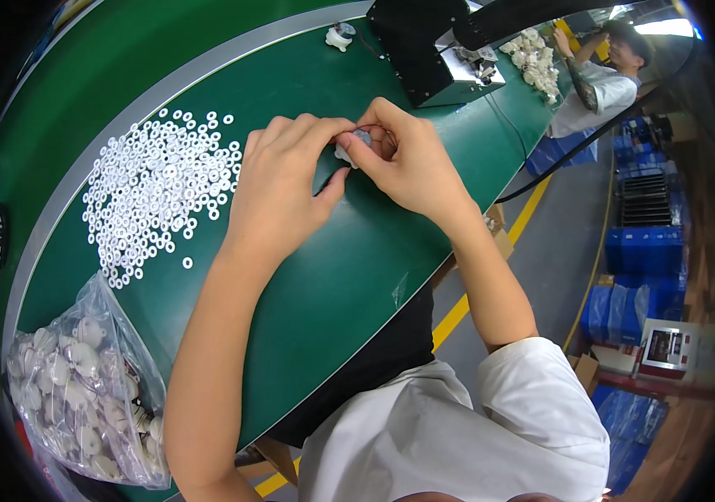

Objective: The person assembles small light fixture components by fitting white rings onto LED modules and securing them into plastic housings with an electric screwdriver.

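Above the green table I hold a small white-and-grey motor unit [352, 151] with a thin dark wire, partly hidden by my fingers. My right hand [414, 163] pinches it between thumb and curled fingers. The fingertips and thumb of my left hand [284, 177] close on its left side, index finger above and thumb lower down. Left of my left hand spreads a heap of small white ring washers [156, 188]. A similar white-and-black motor unit [340, 36] with a wire lies at the table's far side.
A clear plastic bag [89, 385] of white motor units sits at the near left. At the far side stands a black-and-metal machine [424, 58], with a pile of whitish parts [531, 63] beyond it. Another person [600, 88] works at the far right. Blue bins [643, 249] line the right.
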`<state>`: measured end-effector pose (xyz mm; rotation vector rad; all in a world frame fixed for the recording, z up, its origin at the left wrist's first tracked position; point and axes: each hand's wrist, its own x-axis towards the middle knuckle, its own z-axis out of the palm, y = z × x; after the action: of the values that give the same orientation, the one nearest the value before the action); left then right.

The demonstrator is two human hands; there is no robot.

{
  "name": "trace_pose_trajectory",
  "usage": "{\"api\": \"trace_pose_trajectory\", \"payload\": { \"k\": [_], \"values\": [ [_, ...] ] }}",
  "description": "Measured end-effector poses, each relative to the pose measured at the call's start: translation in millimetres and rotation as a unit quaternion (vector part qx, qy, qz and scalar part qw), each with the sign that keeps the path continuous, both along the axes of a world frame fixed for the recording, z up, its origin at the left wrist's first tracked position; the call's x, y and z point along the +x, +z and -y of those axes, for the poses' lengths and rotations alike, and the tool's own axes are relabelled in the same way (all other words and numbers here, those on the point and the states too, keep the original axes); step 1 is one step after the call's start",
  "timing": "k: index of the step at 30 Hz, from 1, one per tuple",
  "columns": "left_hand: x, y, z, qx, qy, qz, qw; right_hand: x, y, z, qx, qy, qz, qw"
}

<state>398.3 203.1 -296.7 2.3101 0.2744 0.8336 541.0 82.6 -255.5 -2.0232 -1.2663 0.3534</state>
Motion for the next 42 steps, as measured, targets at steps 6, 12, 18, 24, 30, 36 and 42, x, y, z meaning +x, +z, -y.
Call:
{"api": "trace_pose_trajectory", "payload": {
  "k": [6, 12, 18, 24, 30, 36, 42],
  "values": [
    [-2.6, 4.8, -1.4, 0.003, -0.005, -0.001, 1.000, -3.6, 3.2, -3.9, -0.023, -0.013, 0.004, 1.000],
    [9.5, 3.1, 7.3, 0.034, 0.007, 0.015, 0.999, -7.5, -7.0, 2.0, 0.003, -0.023, 0.142, 0.990],
    [-2.3, 19.1, 14.0, 0.061, 0.024, -0.032, 0.997, -22.5, -6.8, -1.0, -0.032, -0.021, 0.139, 0.990],
    [7.4, 14.4, 20.2, 0.052, 0.026, -0.029, 0.998, -16.6, -2.8, -6.1, -0.082, -0.015, 0.178, 0.980],
    [6.6, 16.5, 13.6, 0.033, 0.029, -0.044, 0.998, -9.8, 0.7, -20.0, -0.110, 0.038, 0.199, 0.973],
    [-9.2, 17.8, 10.7, 0.103, 0.032, -0.030, 0.994, -7.5, 1.6, -14.6, -0.058, 0.039, 0.116, 0.991],
    [-45.9, 35.0, 45.8, 0.128, 0.035, -0.007, 0.991, 34.0, -35.4, -1.2, 0.162, -0.057, 0.168, 0.971]
  ]
}}
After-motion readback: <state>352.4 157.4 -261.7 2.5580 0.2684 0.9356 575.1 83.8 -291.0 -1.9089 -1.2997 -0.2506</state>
